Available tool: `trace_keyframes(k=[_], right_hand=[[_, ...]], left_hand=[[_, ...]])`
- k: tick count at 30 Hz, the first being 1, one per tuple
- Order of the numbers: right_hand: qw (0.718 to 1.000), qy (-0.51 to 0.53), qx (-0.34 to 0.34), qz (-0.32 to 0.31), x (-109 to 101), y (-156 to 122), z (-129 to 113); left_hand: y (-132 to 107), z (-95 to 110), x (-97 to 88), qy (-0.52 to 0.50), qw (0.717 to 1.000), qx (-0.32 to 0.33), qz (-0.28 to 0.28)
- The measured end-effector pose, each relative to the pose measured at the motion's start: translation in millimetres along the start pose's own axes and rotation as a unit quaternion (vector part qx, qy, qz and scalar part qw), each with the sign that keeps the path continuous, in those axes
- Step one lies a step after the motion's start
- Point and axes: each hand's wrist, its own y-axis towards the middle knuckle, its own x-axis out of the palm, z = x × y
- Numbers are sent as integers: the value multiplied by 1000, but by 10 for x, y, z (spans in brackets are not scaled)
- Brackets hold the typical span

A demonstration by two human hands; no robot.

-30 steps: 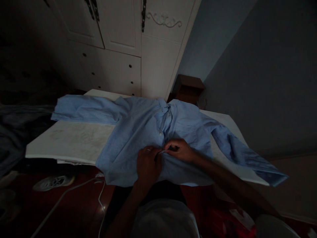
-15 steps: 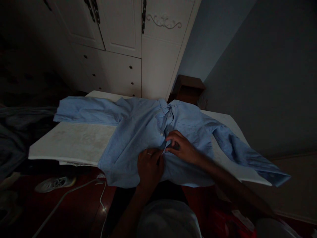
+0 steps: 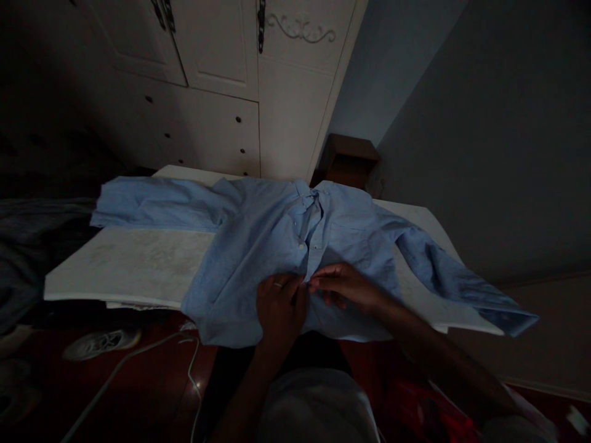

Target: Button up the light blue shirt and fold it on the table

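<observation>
A light blue long-sleeved shirt (image 3: 249,252) lies spread face up, collar away from me, sleeves out to both sides. Its front placket gapes at the upper chest, where a small white button (image 3: 301,246) shows. My left hand (image 3: 281,307), with a ring on one finger, rests on the lower front and pinches the cloth beside the placket. From the right, my right hand (image 3: 344,284) meets it, thumb and fingertips closed on the placket edge. Whether a button lies between the fingertips is hidden.
The shirt lies on a white, stained ironing board (image 3: 138,258). Behind stand a white wardrobe (image 3: 221,123) and a small brown cabinet (image 3: 353,154). Below on the red floor are a shoe (image 3: 101,343) and a pale cable (image 3: 124,363).
My right hand has come down slightly along the placket, its fingers now flatter and nearer my left fingertips. My left hand stays in place. The view has shifted a little.
</observation>
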Motion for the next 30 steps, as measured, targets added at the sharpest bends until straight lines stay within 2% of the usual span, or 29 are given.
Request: trace_keyframes(k=[9, 16, 22, 30], right_hand=[[1000, 3, 8, 3, 19, 34, -71], [1000, 0, 10, 7, 20, 89, -77], [1000, -30, -1, 6, 10, 115, -120], [1000, -10, 12, -10, -11, 121, -100]], left_hand=[[27, 3, -14, -62, 997, -44, -9], [52, 15, -26, -62, 997, -42, -24], [64, 31, -3, -55, 996, -64, -8], [101, 15, -26, -93, 992, -84, -33]])
